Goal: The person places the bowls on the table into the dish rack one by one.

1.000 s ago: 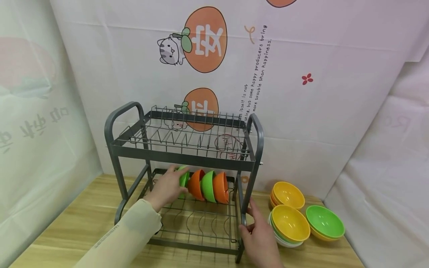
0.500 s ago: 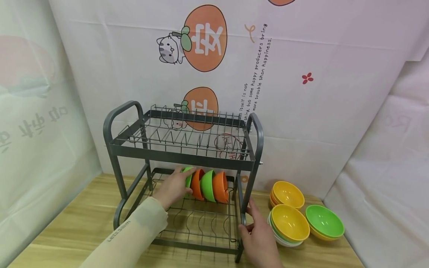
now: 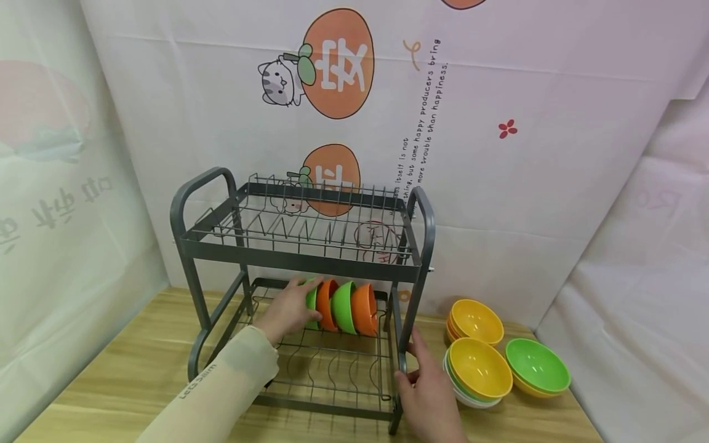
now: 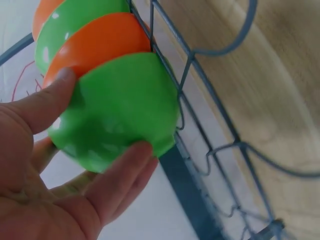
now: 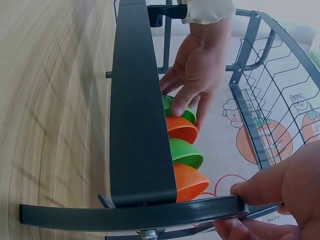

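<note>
The green bowl (image 4: 125, 100) stands on edge, mouth apparently away from the left hand (image 3: 288, 311), whose half-spread fingers clasp it; the right hand (image 3: 431, 394) grips the rack (image 3: 301, 261).

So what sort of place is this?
Probably a mock kitchen corner: a two-tier dish rack stands on a wood-grain tabletop, green and orange bowls sit in the rack, and a cartoon-printed sheet is the backdrop.

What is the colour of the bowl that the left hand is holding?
The bowl is plain green; the left wrist view shows it best.
</note>
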The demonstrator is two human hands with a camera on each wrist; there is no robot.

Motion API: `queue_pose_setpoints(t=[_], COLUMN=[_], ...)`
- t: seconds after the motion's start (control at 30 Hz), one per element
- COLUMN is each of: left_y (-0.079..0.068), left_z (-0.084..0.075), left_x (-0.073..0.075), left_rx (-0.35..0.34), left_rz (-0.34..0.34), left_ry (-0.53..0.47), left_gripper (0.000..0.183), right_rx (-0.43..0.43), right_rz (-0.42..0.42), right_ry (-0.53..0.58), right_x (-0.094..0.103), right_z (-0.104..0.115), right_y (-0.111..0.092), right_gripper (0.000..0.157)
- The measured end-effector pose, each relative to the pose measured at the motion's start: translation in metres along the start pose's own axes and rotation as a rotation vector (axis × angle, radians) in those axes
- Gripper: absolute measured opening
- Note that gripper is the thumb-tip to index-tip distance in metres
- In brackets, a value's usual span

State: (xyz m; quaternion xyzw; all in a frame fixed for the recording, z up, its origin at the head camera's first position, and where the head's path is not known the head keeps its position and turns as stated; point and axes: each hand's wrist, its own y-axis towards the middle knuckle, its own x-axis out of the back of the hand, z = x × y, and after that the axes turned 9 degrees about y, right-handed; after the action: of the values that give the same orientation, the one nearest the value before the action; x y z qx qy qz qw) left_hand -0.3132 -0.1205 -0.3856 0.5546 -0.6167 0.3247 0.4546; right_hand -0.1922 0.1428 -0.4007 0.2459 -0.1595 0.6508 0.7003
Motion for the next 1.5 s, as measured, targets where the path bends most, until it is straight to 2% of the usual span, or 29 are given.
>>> queue_pose_setpoints(t=[0.2, 0.43, 0.5, 0.67, 0.73, 0.8, 1.0, 1.1, 1.2, 1.3, 1.43, 1.5], left_y=[0.001, 0.003, 0.002, -0.002, -0.005, -0.008, -0.026, -0.038, -0.050, -0.061, -0.069, -0.070], left_z=[0.011, 0.018, 0.019, 0.021, 0.020, 0.017, -0.003, -0.023, -0.044, -0.061, -0.075, -0.079], left_x=[-0.003, -0.005, -0.003, 0.007, 0.011, 0.013, 0.018, 0.019, 0.015, 0.008, -0.006, -0.014], left_rx=[0.039, 0.042, 0.043, 0.090, 0.110, 0.120, 0.136, 0.127, 0.091, 0.023, -0.053, -0.066], left_rz=[0.029, 0.044, 0.067, 0.171, 0.187, 0.177, 0.077, -0.002, -0.045, -0.018, 0.082, 0.131], left_ry=[-0.187, -0.267, -0.312, -0.524, -0.546, -0.522, -0.452, -0.414, -0.409, -0.437, -0.530, -0.585], left_gripper=[0.084, 0.084, 0.086, 0.095, 0.098, 0.100, 0.094, 0.088, 0.084, 0.081, 0.079, 0.078], right_rx=[0.014, 0.024, 0.021, 0.012, 0.009, 0.012, 0.023, 0.022, 0.019, 0.018, 0.022, 0.029], right_rz=[-0.002, -0.004, -0.002, -0.001, -0.002, 0.001, -0.002, -0.003, -0.002, 0.005, 0.006, 0.005], right_ry=[-0.008, -0.010, -0.005, 0.005, 0.008, 0.010, 0.003, 0.000, -0.001, -0.005, -0.007, -0.008], right_x=[-0.001, 0.001, 0.001, 0.000, 0.000, 0.000, 0.000, 0.000, 0.001, 0.001, 0.001, 0.001], right_z=[-0.003, -0.002, -0.002, -0.002, -0.001, -0.001, -0.001, -0.001, -0.001, -0.002, -0.002, -0.002], right_y=[0.000, -0.001, -0.001, 0.001, 0.001, 0.001, 0.000, -0.001, -0.001, -0.001, -0.001, -0.001], right_gripper=[0.083, 0.084, 0.083, 0.083, 0.083, 0.083, 0.083, 0.083, 0.083, 0.083, 0.083, 0.083])
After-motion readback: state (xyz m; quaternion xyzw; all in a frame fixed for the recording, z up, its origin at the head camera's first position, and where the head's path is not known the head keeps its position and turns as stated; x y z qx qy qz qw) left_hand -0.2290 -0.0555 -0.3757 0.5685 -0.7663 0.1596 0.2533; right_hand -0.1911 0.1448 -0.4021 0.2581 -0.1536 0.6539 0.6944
